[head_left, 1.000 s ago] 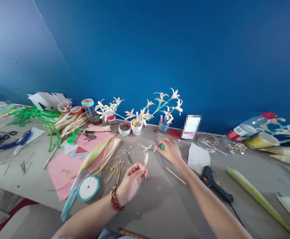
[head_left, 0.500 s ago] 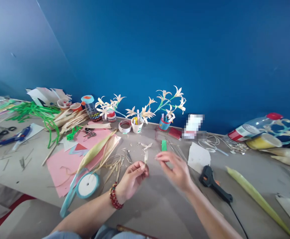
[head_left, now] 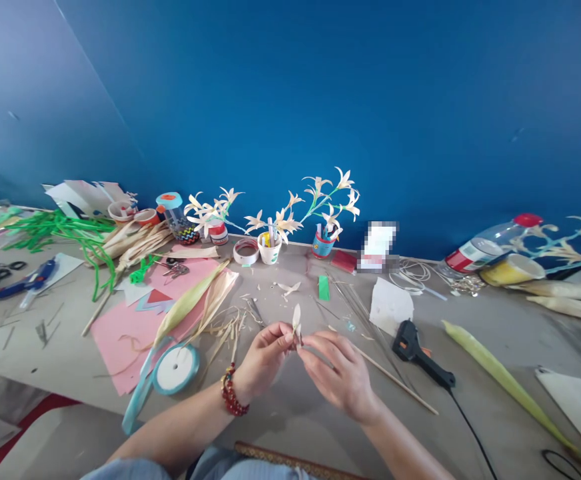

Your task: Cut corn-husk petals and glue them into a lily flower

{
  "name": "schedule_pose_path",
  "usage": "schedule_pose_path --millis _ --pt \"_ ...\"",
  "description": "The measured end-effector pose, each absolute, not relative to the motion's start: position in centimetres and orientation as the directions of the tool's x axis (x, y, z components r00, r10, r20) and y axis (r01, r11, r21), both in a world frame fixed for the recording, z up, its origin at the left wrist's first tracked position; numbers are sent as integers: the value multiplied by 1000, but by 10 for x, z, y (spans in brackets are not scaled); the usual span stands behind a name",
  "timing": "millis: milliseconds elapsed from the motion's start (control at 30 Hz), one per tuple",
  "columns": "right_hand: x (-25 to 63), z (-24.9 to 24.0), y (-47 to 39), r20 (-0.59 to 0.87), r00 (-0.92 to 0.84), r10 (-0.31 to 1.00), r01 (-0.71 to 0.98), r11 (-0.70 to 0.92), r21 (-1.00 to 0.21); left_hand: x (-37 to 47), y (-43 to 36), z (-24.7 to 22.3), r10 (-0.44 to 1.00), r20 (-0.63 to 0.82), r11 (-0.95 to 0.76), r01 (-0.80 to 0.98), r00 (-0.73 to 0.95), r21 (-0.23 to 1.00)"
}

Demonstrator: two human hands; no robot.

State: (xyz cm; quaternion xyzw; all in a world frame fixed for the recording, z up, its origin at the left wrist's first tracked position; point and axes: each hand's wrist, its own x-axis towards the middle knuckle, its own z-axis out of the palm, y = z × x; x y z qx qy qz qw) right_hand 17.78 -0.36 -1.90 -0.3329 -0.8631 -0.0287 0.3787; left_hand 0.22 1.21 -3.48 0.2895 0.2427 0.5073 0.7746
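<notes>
My left hand (head_left: 270, 350), with a beaded bracelet on the wrist, pinches a small pale husk petal (head_left: 297, 319) that points upward. My right hand (head_left: 338, 367) meets it from the other side, thumb and fingertips closed at the petal's base. What lies between the fingertips is partly hidden. Just beyond the hands, a loose white petal piece (head_left: 289, 289) lies on the grey table among scraps. A thin wooden stick (head_left: 395, 379) rests to the right of my right hand.
A black glue gun (head_left: 423, 353) and a long green husk (head_left: 500, 380) lie at right. Ribbon spool (head_left: 176, 370), pink paper (head_left: 115, 340) and husk strips are at left. Husk flowers rise behind a paper cup (head_left: 269, 252) and a blue pen cup (head_left: 323, 245) by the wall.
My right hand has moved left and closed in on the petal beside my left hand. The wooden stick now shows from behind it. The view has shifted slightly.
</notes>
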Motion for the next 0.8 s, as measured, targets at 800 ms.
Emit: schedule_pose_path --millis 800 --pt "186 -15 16 382 -319 867 175 450 -876 -6 15 -41 730 -131 621 -570 671 538"
